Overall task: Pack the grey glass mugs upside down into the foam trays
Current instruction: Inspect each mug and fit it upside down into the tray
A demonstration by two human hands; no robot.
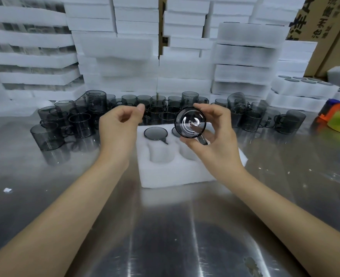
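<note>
The right hand (211, 136) holds one grey mug (190, 122) in the air, just above the foam tray (165, 172). Its fingers (209, 108) are clamped around the mug's round side, thumb under and fingers over. The flat bottom of the mug faces the camera, so the open end points away. I think the hand is turning it to go in upside down.

The left hand (119, 126) is at 9 o'clock from the mug. Its fingers are curled loosely together and hold nothing. It looks ready to help.

The tray sits on the shiny bench (165, 226) in the middle. One packed mug (155, 133) already sits bottom up in the far left hole. The two near holes are empty. The far right hole is mostly hidden behind the held mug.

At 12 o'clock, many more loose mugs (81, 120) wait on the bench, close enough to grab. Behind them stand tall stacks of foam (117, 48).
</note>
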